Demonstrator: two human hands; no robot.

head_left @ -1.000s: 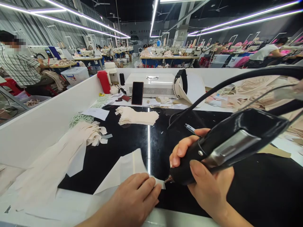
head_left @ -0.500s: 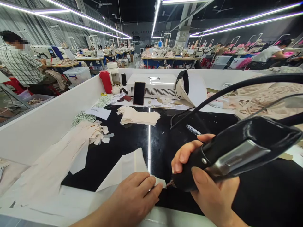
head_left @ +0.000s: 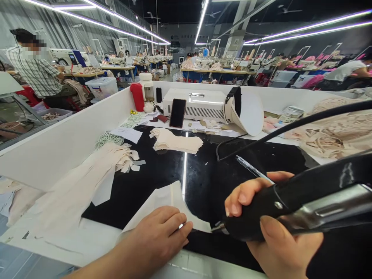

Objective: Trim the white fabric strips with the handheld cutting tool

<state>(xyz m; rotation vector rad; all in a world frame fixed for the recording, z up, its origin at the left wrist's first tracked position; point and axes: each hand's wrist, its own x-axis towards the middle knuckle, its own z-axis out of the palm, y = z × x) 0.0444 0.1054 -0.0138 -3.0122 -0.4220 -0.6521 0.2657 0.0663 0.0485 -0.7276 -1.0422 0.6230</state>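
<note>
The piece (head_left: 167,199) is pale cream cloth, flat, with one concave curved edge on its right. It lies at the near edge of the black table (head_left: 203,182), in front of the person. The left hand (head_left: 158,237) lies open and palm-down on it, fingers lightly spread, gripping nothing. The right hand (head_left: 276,248) is closed around a glossy black tool (head_left: 293,201) with a metal plate on its side. The tool's small tip sits at the lower right corner of the piece.

There are two hands, one piece under them and one tool. Farther back are one stack (head_left: 177,141) of cream cut cloth and one loose pile (head_left: 87,186) of cream scraps at the left. There are also one pen (head_left: 250,169), one phone (head_left: 178,113), one white box (head_left: 200,105) and one red bottle (head_left: 137,97).

The left hand covers the near part of the piece. The frame's right edge cuts off the tool's rear and its cable (head_left: 290,126). The tip is too small to tell whether it touches the cloth.
</note>
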